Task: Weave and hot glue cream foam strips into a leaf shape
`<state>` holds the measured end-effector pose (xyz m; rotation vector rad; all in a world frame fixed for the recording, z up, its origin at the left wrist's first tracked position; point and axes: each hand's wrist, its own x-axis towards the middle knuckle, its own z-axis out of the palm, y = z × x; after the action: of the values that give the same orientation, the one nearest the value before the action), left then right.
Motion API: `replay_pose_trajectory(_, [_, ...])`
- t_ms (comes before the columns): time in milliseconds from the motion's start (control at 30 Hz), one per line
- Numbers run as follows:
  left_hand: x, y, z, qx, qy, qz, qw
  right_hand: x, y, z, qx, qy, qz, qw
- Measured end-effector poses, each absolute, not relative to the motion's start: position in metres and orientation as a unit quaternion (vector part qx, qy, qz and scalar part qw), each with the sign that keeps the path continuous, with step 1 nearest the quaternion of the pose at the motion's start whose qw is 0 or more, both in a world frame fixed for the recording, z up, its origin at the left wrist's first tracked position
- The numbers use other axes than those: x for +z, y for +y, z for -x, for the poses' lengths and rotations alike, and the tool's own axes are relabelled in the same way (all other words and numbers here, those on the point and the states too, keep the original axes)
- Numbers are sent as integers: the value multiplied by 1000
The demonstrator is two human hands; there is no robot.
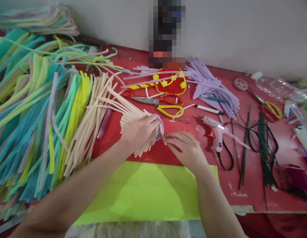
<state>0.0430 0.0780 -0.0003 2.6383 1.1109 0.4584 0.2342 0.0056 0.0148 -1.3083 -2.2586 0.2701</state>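
A woven piece of cream pipe cleaners (127, 123) lies at mid-table, its loose strands fanning out toward the upper left. A lilac pipe-cleaner edging (158, 118) shows along its right side. Resting over the piece, my left hand (140, 131) has its fingers closed on that right edge. My right hand (185, 147) pinches a cream strand's end at the same edge, thumb and fingertips together. Part of the weave is hidden under my left hand. Just beyond lie large scissors (155, 100) with red and yellow handles.
Bundles of coloured pipe cleaners (36, 109) crowd the left. Lilac pipe cleaners (215, 86) and a red-and-yellow pipe-cleaner piece (170, 82) lie behind. On the right are a pink glue gun (216, 130), a marker (209, 109), dark stems (264, 148) and a plastic bottle (279, 87). A lime sheet (145, 195) lies in front.
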Motion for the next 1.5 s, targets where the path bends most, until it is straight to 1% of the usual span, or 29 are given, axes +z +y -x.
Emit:
replay_pose_trajectory(400, [-1, 79, -44, 160, 382, -903, 116, 14, 10, -254, 130, -827, 481, 259])
replay_pose_trajectory(600, [-5, 80, -43, 178, 377, -902, 115, 11, 7, -240, 91, -840, 468, 259])
replay_pose_trajectory(833, [-6, 84, -41, 141, 308, -937, 81, 8, 5, -227, 60, -850, 459, 254])
replay_pose_trajectory(1100, [-4, 81, -43, 189, 377, -892, 163, 5, 4, -222, 61, -862, 442, 241])
replay_pose_trajectory(1233, [-4, 81, -43, 186, 370, -893, 178, 6, 3, -222, 68, -866, 437, 233])
replay_pose_trajectory(1500, [-4, 81, -42, 188, 372, -893, 172, 7, 3, -222, 77, -866, 435, 236])
